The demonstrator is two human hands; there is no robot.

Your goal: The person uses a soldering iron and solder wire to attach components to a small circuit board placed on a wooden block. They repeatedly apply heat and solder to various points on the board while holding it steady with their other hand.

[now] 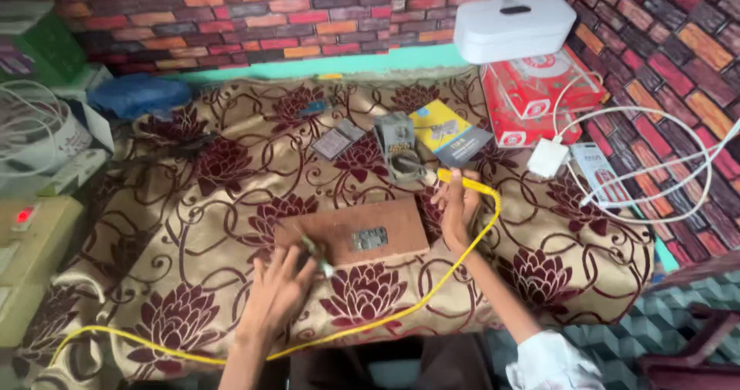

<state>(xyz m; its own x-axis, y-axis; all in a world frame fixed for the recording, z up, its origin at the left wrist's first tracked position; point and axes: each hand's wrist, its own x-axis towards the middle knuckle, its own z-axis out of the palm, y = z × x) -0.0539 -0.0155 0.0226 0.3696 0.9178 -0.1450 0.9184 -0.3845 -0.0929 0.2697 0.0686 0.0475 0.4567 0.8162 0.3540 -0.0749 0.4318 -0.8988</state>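
Small green circuit board (370, 239) lies untouched on brown wooden block (353, 232); right hand (458, 205) grips yellow-corded soldering iron (428, 169) behind block; left hand (279, 288) pinches slim tool (316, 254) at its front-left edge; soldering seemingly not begun.

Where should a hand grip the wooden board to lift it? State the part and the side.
Grip the wooden board by its two short ends, coming in from left and right. It lies flat on the patterned cloth, long side across, so the ends are probably easiest to pinch. Its top carries a small circuit board, so stay off that. The left hand and right hand already sit near those ends.
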